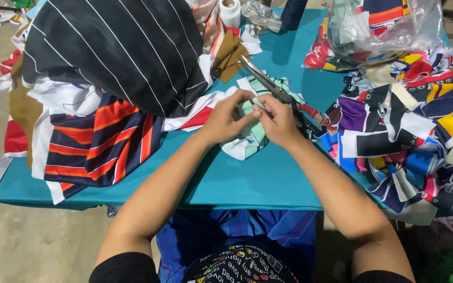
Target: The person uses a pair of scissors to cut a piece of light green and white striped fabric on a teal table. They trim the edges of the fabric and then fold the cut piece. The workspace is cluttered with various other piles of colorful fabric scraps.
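A pair of long metal scissors lies slantwise near the middle of the table, its blades aimed toward the far left corner and its dark handles tucked under the right hand, so the long axis runs from far left to near right. That hand is curled around the handles while its fingertips also pinch a small piece of pale green and white cloth; the left hand meets it there, fingers closed on the same cloth, so both hands are together over one soft, crumpled scrap. The table wears a smooth teal covering. Along the left edge a heap of fabric is piled: a black piece with thin white stripes domed on top, and below it a navy, orange and white striped piece hanging toward the near edge. Flat brown cut pieces lie just beyond the scissor tips. At the far edge stand a white roll of tape and a dark thread cone. Toward the far right corner a clear, crinkled plastic bag holds bright printed cloth, and a loose tangle of multicoloured scraps spreads down the right edge.
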